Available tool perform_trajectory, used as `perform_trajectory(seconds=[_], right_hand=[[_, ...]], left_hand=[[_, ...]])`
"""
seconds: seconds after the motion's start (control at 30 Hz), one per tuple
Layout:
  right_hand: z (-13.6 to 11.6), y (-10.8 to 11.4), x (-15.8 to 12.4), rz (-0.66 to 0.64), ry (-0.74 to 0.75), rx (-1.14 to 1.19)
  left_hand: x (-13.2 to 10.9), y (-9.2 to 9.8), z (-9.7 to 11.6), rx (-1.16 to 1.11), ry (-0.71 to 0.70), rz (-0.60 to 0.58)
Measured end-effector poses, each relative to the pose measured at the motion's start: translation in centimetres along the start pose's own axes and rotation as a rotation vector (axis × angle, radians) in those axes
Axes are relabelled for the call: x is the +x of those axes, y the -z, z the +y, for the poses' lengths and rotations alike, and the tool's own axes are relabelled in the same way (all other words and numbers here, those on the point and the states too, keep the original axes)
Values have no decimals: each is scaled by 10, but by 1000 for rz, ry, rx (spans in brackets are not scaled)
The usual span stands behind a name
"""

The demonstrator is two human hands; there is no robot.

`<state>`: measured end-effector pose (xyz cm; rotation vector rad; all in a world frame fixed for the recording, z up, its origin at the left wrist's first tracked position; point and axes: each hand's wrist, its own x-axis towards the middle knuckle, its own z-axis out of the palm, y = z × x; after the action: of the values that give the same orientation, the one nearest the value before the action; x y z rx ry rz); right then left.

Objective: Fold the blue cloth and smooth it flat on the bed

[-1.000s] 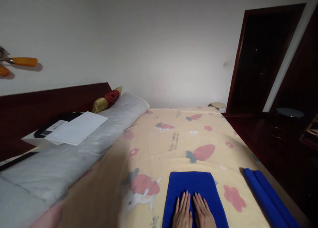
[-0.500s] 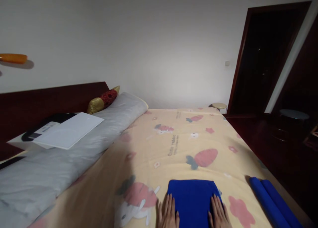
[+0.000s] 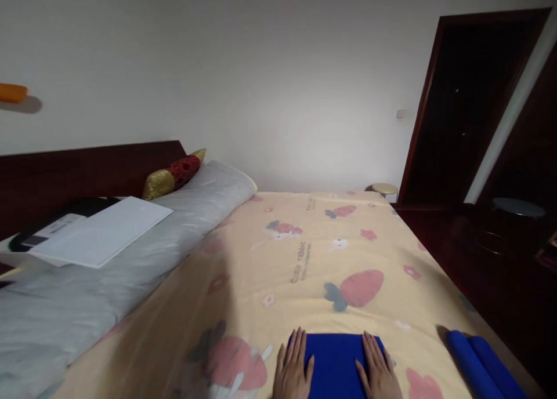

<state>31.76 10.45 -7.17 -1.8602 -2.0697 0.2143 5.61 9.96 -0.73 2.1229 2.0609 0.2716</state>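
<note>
So we've got both palms down flat, fingers stretched out and a bit apart: left hand [image 3: 292, 373] on the left edge of the folded blue towel [image 3: 336, 364], right hand [image 3: 378, 374] on its right edge. That towel sits at the bottom centre of the frame on the yellow bedsheet [image 3: 304, 254]. Rolled blue towels [image 3: 481, 369] lie at lower right.

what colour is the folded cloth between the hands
The folded cloth is solid deep blue, with no pattern; the head view shows it at the bottom edge.
</note>
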Motion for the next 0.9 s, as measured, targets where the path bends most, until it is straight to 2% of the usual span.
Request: perform_trajectory(seconds=[0.17,0.23,0.3,0.37,0.43,0.53,0.63,0.73,0.9], right_hand=[[3,15,-5,-67,-187,1],[3,12,-4,-32,-203,-1],[3,5,-3,58,-200,-15],[-2,-4,1,158,-128,-26],[-15,-14,5,181,40,-13],[-41,-27,11,92,287,13],[-53,-31,14,14,360,9],[-38,-19,11,-12,261,15],[5,16,-2,-80,-83,34]], left_hand=[[-3,-3,-5,-17,92,46],[-2,-5,-6,-9,101,58],[-2,-5,-4,34,109,118],[-1,-5,5,87,92,210],[1,-7,20,100,-23,229],[5,-16,43,55,-285,89],[9,-24,48,25,-360,-17],[8,-20,32,24,-275,-35],[0,1,6,11,33,-18]])
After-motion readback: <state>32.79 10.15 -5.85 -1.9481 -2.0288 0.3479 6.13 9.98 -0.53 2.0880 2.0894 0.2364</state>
